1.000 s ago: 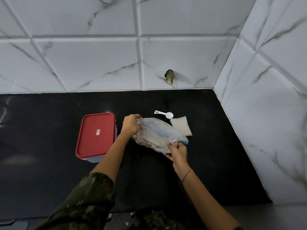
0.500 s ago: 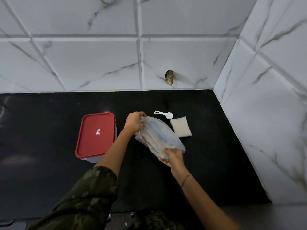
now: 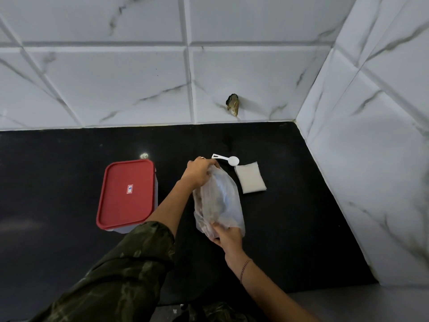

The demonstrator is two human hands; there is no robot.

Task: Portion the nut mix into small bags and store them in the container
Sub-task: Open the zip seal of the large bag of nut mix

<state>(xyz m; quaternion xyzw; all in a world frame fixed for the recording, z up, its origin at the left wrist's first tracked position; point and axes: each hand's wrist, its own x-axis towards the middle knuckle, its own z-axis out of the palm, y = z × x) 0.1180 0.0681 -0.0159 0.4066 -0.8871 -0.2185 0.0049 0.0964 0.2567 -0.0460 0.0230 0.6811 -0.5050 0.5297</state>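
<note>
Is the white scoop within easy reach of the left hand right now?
Probably yes. The left hand sits just beside the white scoop, with bare countertop between them. But it is gripping the top of the plastic bag, so it must let go first.

Above a black counter (image 3: 69, 228), the left hand (image 3: 199, 173) grips the far end of a clear plastic bag (image 3: 219, 201) and the right hand (image 3: 227, 235) its near end, with a red-lidded container (image 3: 126, 194) left of the grip and a white scoop (image 3: 228, 159) and white packet (image 3: 250, 180) just beyond it.
</note>
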